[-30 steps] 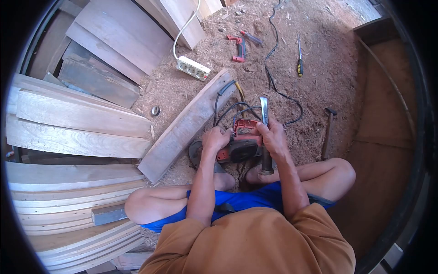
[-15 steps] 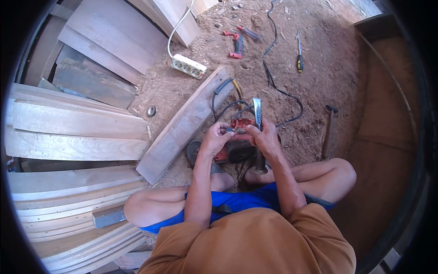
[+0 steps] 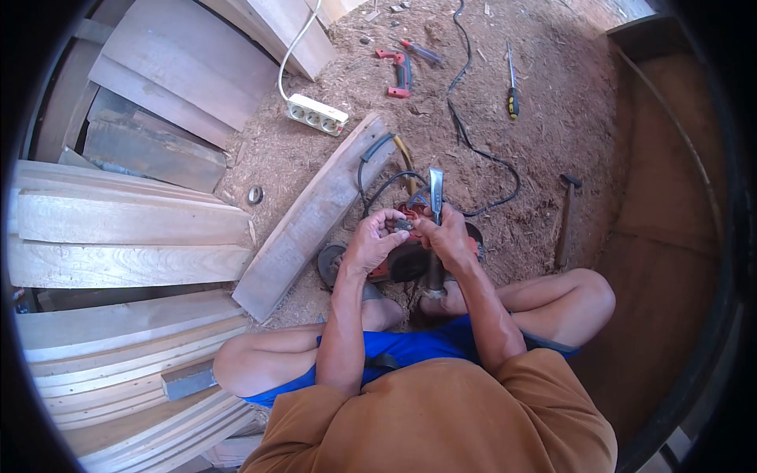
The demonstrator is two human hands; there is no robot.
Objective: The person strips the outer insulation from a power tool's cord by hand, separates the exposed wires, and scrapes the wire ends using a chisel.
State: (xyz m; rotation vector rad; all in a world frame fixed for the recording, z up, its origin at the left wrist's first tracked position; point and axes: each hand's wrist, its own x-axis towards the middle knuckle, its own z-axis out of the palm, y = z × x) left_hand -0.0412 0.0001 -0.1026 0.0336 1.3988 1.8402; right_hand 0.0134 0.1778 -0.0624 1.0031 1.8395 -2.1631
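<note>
Left hand (image 3: 369,243) and right hand (image 3: 448,235) have drawn together over the red-and-black power tool (image 3: 410,258) since the earlier frame, the left now pinching a small dark component (image 3: 404,225) between narrowed thumb and fingers. Thumb and index finger of the right are nearly closed at the component's right end, its other fingers curled round a chisel (image 3: 436,189), blade to the far side, with markings too small to read. Right of the wooden plank (image 3: 311,219), the power tool lies by the feet, beyond the blue shorts (image 3: 418,347).
</note>
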